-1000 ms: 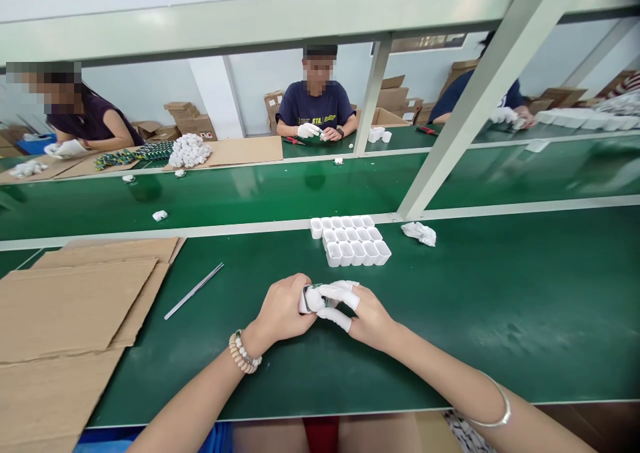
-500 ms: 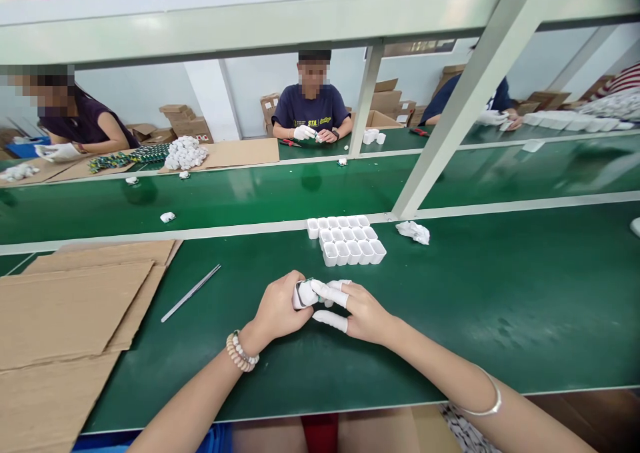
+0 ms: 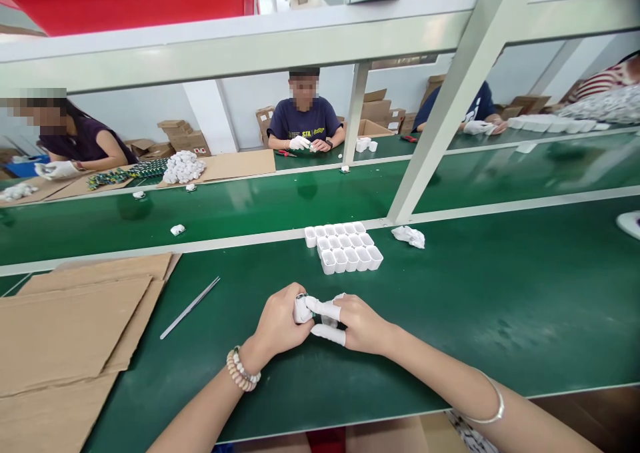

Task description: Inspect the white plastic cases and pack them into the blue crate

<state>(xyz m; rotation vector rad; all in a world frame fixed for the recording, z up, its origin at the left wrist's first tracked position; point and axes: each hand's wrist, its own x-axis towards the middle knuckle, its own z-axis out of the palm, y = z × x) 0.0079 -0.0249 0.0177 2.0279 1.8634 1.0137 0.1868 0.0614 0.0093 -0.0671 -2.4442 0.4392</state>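
Observation:
Over the near bench, my left hand (image 3: 283, 320) is closed around a small white casing (image 3: 302, 309) with a green circuit board edge showing. White finger cots cover several fingers of my right hand (image 3: 353, 323). Its index finger presses on the casing's right side, and its thumb sits just below. Something pale shows between these fingers, too hidden to make out. Beyond my hands stand rows of white plastic cups (image 3: 349, 258), open side up. Metal tweezers (image 3: 190, 308) lie left of my left hand.
Cardboard sheets (image 3: 65, 333) cover the bench's left. Crumpled white material (image 3: 409, 236) lies beside a slanted post (image 3: 440, 120). Small white parts, one (image 3: 177, 230) nearest, sit on the green conveyor (image 3: 250, 206). Several co-workers, one in a navy shirt (image 3: 306, 121), sit across it.
The camera view has tilted up, so the scene sits lower. The casing is turned slightly in my left hand, while my right fingers stay against it. Parts on the conveyor have shifted slightly right.

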